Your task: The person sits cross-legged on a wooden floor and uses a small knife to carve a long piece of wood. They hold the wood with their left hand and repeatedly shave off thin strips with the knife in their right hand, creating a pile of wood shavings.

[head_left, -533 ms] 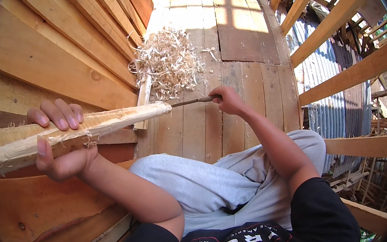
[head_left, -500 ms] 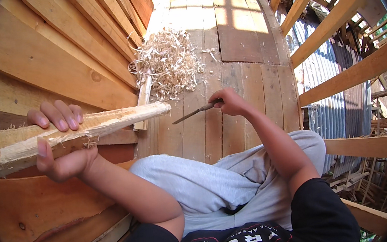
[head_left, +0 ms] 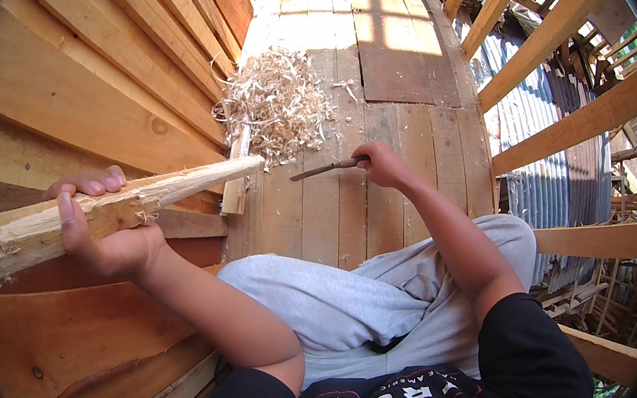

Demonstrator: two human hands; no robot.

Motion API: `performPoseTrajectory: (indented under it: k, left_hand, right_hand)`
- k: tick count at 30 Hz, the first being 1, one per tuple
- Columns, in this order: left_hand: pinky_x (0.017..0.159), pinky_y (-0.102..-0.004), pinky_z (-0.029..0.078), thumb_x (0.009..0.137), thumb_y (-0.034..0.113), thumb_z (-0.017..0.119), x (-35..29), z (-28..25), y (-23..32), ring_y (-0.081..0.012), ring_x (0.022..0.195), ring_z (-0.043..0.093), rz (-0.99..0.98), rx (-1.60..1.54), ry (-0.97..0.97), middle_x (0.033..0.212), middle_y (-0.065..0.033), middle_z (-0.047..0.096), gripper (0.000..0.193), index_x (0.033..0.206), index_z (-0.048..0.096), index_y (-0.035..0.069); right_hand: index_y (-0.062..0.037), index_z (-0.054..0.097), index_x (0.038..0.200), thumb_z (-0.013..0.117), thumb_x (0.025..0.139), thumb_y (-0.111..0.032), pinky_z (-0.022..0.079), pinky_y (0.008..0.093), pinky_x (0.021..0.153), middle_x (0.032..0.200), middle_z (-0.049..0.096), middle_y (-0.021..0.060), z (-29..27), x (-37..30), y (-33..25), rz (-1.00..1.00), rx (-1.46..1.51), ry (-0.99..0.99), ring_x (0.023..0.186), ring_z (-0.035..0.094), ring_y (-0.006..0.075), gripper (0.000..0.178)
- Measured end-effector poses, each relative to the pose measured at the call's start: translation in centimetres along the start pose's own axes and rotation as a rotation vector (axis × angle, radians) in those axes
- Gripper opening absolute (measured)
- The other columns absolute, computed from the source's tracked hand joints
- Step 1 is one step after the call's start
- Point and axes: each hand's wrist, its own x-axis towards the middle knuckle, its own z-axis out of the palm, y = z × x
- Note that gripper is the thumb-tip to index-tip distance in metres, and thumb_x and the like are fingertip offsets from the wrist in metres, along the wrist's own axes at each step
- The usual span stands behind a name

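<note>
Nearest is the person's black shirt (head_left: 529,356), its printed front bunched above crossed legs in light grey trousers (head_left: 331,301), which cover the near edge of the plank floor (head_left: 337,224). Beside the left leg, broad reddish-brown boards (head_left: 88,331) line the near left corner of the floor.

Above these boards, the left hand (head_left: 114,252) has its grip around a long piece of wood (head_left: 114,209), thumb on the near side and fingers curled over the far side. The wood reaches in past the floor's left edge and tapers to a pale, freshly cut tip; frayed fibres stick out along it, and its thick end passes out of view.

Over the middle of the floor, the right hand (head_left: 382,165) has its grip closed on the handle of a narrow, dark-bladed knife (head_left: 324,169). The blade points toward the wood's tip, near it but apart.

A short pale strip of wood (head_left: 236,189) lies at the floor's left edge. Just beyond, a heap of curled shavings (head_left: 283,104) sits against the upright planks (head_left: 107,97) along that edge. A wooden railing (head_left: 579,121) follows the right edge, with corrugated metal sheets (head_left: 543,147) below and outside it. Sunlight falls across the floor's far end.
</note>
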Motion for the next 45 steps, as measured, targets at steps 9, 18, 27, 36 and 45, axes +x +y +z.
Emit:
performPoseTrajectory:
  k: [9, 18, 27, 36, 45]
  left_hand:
    - [0.072, -0.0349, 0.042, 0.083, 0.034, 0.065, -0.4, 2.1, -1.9, -0.0193, 0.073, 0.045, -0.040, 0.128, 0.113, 0.076, -0.0040, 0.044, 0.032, 0.079, 0.048, 0.008]
    - [0.072, -0.0344, 0.042, 0.085, 0.037, 0.064, -0.3, 2.0, -1.8, -0.0194, 0.073, 0.045, -0.044, 0.134, 0.125, 0.076, -0.0040, 0.043, 0.034, 0.078, 0.047, 0.008]
    - [0.073, -0.0352, 0.042, 0.085, 0.035, 0.062, -0.6, 2.3, -1.5, -0.0189, 0.071, 0.046, -0.067, 0.126, 0.122, 0.075, -0.0042, 0.044, 0.033, 0.078, 0.047, 0.007]
    - [0.073, -0.0365, 0.041, 0.084, 0.036, 0.062, -0.5, 2.1, -1.6, -0.0177, 0.070, 0.046, -0.059, 0.128, 0.106, 0.074, -0.0038, 0.044, 0.032, 0.079, 0.048, 0.008]
    - [0.068, -0.0342, 0.039, 0.082, 0.030, 0.059, -0.6, 1.1, -2.0, -0.0169, 0.067, 0.045, -0.084, -0.103, -0.047, 0.073, -0.0047, 0.047, 0.024, 0.085, 0.050, 0.008]
  right_hand:
    - [0.0012, 0.066, 0.104, 0.062, 0.081, 0.002, 0.049, 0.0408, 0.079, 0.096, 0.066, 0.0189, 4.9, -0.5, -2.2, -0.150, 0.046, -0.010, 0.091, 0.063, 0.0355, 0.024]
    - [0.0016, 0.062, 0.108, 0.057, 0.086, -0.001, 0.048, 0.0425, 0.078, 0.095, 0.063, 0.0195, 7.0, -1.2, -4.0, -0.372, 0.161, -0.101, 0.088, 0.061, 0.0385, 0.023]
    - [0.0016, 0.061, 0.107, 0.054, 0.087, 0.000, 0.046, 0.0437, 0.078, 0.096, 0.059, 0.0203, 8.4, -1.3, -5.7, -0.162, 0.172, 0.250, 0.088, 0.058, 0.0386, 0.021]
    - [0.0013, 0.059, 0.109, 0.053, 0.087, 0.001, 0.046, 0.0450, 0.078, 0.095, 0.059, 0.0206, 9.7, -1.4, -6.1, -0.239, 0.202, 0.146, 0.088, 0.058, 0.0398, 0.023]
    - [-0.0019, 0.062, 0.109, 0.057, 0.089, -0.009, 0.048, 0.0442, 0.081, 0.101, 0.066, 0.0222, 0.6, -2.5, -5.7, 0.095, -0.006, 0.011, 0.096, 0.062, 0.0372, 0.021]
